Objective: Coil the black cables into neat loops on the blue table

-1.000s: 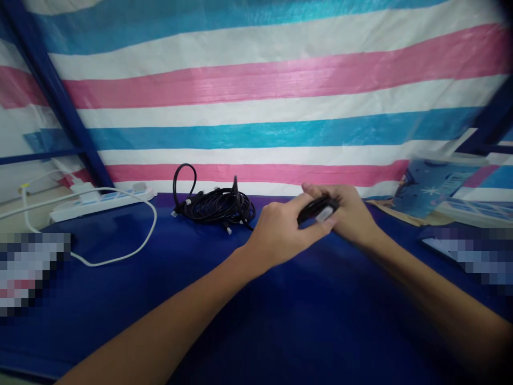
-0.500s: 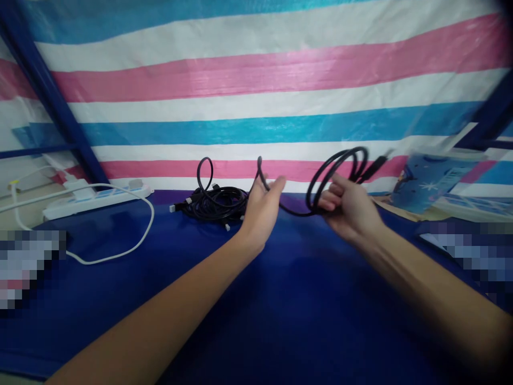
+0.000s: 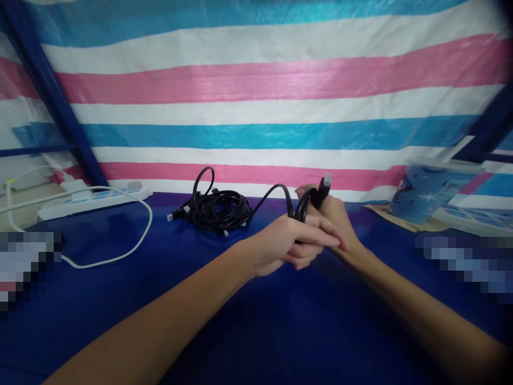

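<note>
Both my hands meet above the middle of the blue table (image 3: 120, 310). My right hand (image 3: 334, 222) is closed round a looped black cable (image 3: 280, 192), whose silver plug sticks up above the fist. My left hand (image 3: 288, 243) lies across the front of the right one, its fingers pressed against the same cable. From my hands the cable arcs left towards a heap of coiled black cables (image 3: 218, 208) lying at the back of the table.
A white power strip (image 3: 94, 197) with a white cord (image 3: 132, 240) looping forward lies at the back left. Blue printed boxes (image 3: 428, 187) stand at the back right. A striped pink, white and blue tarp (image 3: 260, 91) hangs behind the table.
Half a second ago my hands were apart with the cable stretched in loops between them. They have come together again, and the loop is gathered in my right fist.
</note>
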The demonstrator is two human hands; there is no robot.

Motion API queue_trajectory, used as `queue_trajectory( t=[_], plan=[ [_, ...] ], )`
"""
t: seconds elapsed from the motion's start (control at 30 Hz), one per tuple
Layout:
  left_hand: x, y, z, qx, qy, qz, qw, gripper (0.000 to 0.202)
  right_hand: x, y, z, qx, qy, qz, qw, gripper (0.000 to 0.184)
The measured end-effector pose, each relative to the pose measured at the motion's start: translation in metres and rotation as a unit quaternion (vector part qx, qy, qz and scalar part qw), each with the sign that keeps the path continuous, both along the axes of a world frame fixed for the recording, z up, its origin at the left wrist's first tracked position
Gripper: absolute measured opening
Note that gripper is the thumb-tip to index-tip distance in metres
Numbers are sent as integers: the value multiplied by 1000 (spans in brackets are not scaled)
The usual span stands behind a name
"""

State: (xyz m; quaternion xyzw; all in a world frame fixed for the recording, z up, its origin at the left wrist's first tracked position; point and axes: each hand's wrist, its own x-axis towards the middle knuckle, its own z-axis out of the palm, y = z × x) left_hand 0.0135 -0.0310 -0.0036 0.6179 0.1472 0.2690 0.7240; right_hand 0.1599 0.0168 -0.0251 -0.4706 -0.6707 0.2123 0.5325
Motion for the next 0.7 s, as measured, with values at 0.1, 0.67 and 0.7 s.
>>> queue_trajectory(
  t=[0.1, 0.67, 0.7],
  plan=[
    [-9, -5, 13, 12, 61, -138, 988, 15, -5, -9, 8, 115, -90, 46, 988, 46],
    [-14, 22, -6, 631, 105, 520, 565, 24, 27, 15, 23, -174, 331, -50, 926, 18],
    [-16, 25, -5, 571, 115, 569, 581, 23, 30, 16, 23, -171, 332, -61, 926, 17]
  ],
)
